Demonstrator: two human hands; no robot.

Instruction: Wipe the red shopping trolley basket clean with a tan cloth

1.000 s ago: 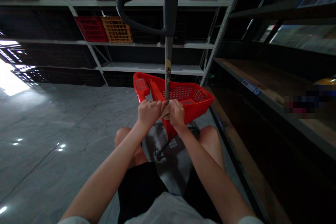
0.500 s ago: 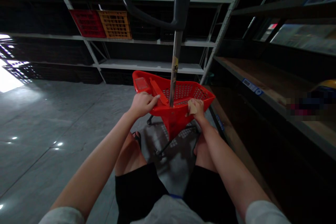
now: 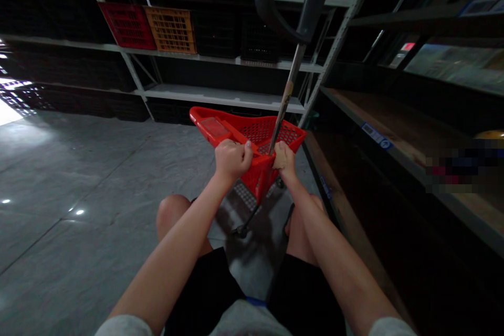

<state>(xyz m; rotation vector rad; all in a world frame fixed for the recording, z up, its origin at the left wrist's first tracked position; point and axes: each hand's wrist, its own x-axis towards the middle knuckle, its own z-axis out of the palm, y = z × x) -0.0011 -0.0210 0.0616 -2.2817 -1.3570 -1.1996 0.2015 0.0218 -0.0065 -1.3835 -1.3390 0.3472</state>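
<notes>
In the head view a red plastic shopping basket point(image 3: 214, 127) on wheels stands between my legs. A metal pole with a dark grey loop handle point(image 3: 311, 10) rises from its near rim, leaning right. My left hand point(image 3: 233, 159) is closed over the rim left of the pole, thumb on top; its finger undersides are hidden. Just right of the pole, my right hand point(image 3: 288, 160) pinches a small tan piece point(image 3: 280, 157), perhaps a cloth or sponge, against the rim. A caster wheel point(image 3: 241, 231) shows under the basket.
Ahead stands a white metal rack point(image 3: 224, 95) with a red crate point(image 3: 128, 25), a yellow crate point(image 3: 171, 30) and several dark crates. Wooden shelving point(image 3: 397, 121) with blue labels runs close along my right side. Grey floor point(image 3: 98, 178) extends to the left.
The basket has turned, and its pole and handle now lean farther right. My hands have come closer together, and the left one has curled more tightly at the rim.
</notes>
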